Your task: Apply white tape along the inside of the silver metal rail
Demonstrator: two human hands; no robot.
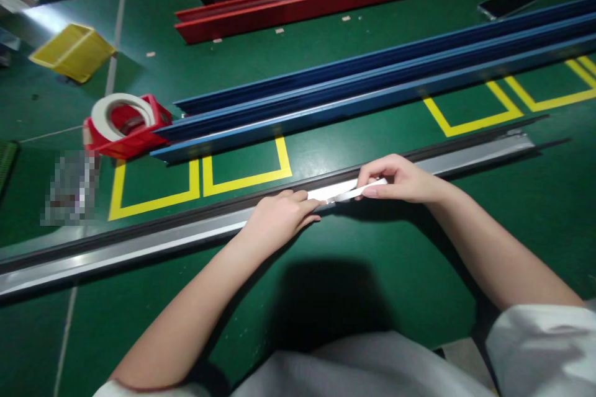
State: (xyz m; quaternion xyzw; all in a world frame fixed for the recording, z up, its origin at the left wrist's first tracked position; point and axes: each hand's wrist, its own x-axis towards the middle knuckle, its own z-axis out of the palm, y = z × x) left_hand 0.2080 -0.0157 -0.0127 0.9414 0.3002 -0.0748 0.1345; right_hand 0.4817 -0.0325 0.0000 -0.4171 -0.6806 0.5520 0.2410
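On the desk (116, 304) lies a silver rail (153, 234). The right hand (395, 180) pinches a white strip (350, 193) over it; the left hand (279, 216) rests there, probably for steadying. Whether its fingers grip, I cannot tell.

A workshop, by its look: yellow outlines (154, 208) mark the green worktop (139, 304), a long grey rail (162, 231) lies across mid-frame, blue rails (326, 116) and red rails (298, 12) behind, a red bin (161, 113) and yellow bin (72, 53) toward the upper left.
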